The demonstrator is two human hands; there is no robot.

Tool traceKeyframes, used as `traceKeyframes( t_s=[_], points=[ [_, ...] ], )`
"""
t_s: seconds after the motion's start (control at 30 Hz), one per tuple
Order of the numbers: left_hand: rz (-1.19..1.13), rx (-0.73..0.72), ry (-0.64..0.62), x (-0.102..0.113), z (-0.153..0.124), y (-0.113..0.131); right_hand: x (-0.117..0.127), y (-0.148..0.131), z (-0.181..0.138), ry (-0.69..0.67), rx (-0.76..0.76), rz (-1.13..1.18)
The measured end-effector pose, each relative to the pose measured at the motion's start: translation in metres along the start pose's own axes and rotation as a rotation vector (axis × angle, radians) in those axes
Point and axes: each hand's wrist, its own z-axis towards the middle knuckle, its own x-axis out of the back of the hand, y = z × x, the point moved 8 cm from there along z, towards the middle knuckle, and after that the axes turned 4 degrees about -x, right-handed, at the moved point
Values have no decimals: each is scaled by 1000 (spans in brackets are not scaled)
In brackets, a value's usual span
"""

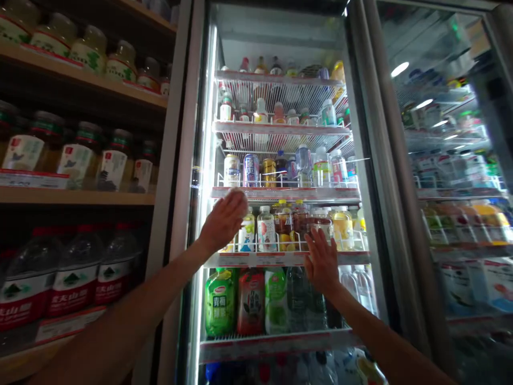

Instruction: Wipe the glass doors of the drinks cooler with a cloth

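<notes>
In front of the person, at chest to head height:

1. Drinks fridge, tall, lit inside, white wire shelves stocked from top to bottom.
2. Second fridge, just to the right, with its glass door closed and full of reflections.
3. Wooden shelving, to the left of the lit fridge, holding large water jugs with red labels on the low tier and labelled jars on the tier above.
4. Tall bottles on the low fridge shelf, the green bottle leftmost, with red, pale green and clear ones beside it.
5. Row of small bottles, upright behind a wire rail on the fourth shelf down, between the two hands.
6. Cans, one shelf higher, above that row.
7. Left hand, raised at the left end of the small-bottle row, palm forward, fingers straight and together, holding nothing.
8. Right hand, lower, over the shelf's front rail at the right part of the row, fingers spread wide, holding nothing.

Whether the palms touch glass cannot be told.
</notes>
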Motion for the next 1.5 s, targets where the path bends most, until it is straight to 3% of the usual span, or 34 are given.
traceKeyframes(
  t_s=[0.03,0.07,0.17,0.2,0.23,0.33,0.37,0.4,0.5,0.53,0.57,0.67,0.7,0.73,0.83,0.87,0.9,1.0,1.03,1.07,1.17,1.2,1.23,1.33,1.37,1.4,1.5],
  points=[
    [4,51,37,3,2,-5,1,0,0,7,-1,1],
    [-15,9,43,3,4,-1,2,-1,1,11,-3,2],
    [-116,-366,-65,-5,3,36,2,-1,1,0,-9,8],
    [-132,-425,-97,-8,3,41,1,0,1,-6,-13,11],
    [-125,-391,-98,-8,6,38,0,0,0,-12,-19,14],
    [-43,-4,-17,-7,18,6,-2,1,0,-26,-34,24],
    [-35,46,-8,-8,19,5,-2,1,0,-27,-35,25],
    [-50,-9,-25,-11,20,13,-1,1,0,-27,-34,25],
    [-141,-493,-148,-23,14,59,1,-1,1,-24,-30,18],
    [-137,-544,-155,-23,14,61,1,-1,1,-22,-30,16],
    [-109,-488,-126,-22,20,53,2,-1,1,-20,-31,15],
    [16,-56,73,-8,36,10,3,-1,1,-17,-32,15],
    [35,-6,113,-5,36,7,3,-1,1,-17,-31,14],
    [34,-54,120,-6,35,15,2,-1,1,-19,-28,12],
    [-38,-490,-21,-20,23,63,1,-1,1,-30,-25,5],
    [-50,-558,-62,-23,20,69,1,-1,1,-33,-26,5],
    [-43,-531,-71,-24,21,66,0,0,0,-34,-29,6],
    [37,-134,55,-13,33,29,1,0,0,-27,-38,13],
    [45,-76,96,-10,33,24,1,0,0,-26,-37,13],
    [33,-115,110,-9,31,29,1,0,0,-25,-36,14],
    [-53,-523,15,-16,18,64,1,0,0,-21,-28,16],
    [-62,-563,-8,-17,15,66,1,0,0,-18,-26,18],
    [-57,-510,-4,-16,16,60,1,0,0,-15,-26,18],
    [-10,-128,108,-4,20,26,2,0,0,-5,-23,15],
    [-6,-74,134,-2,18,23,2,-1,-1,-3,-21,13],
    [-14,-112,133,-2,15,28,3,-2,-1,-1,-19,11],
    [-55,-466,3,-10,6,50,5,-1,0,-12,-10,1]
  ],
)
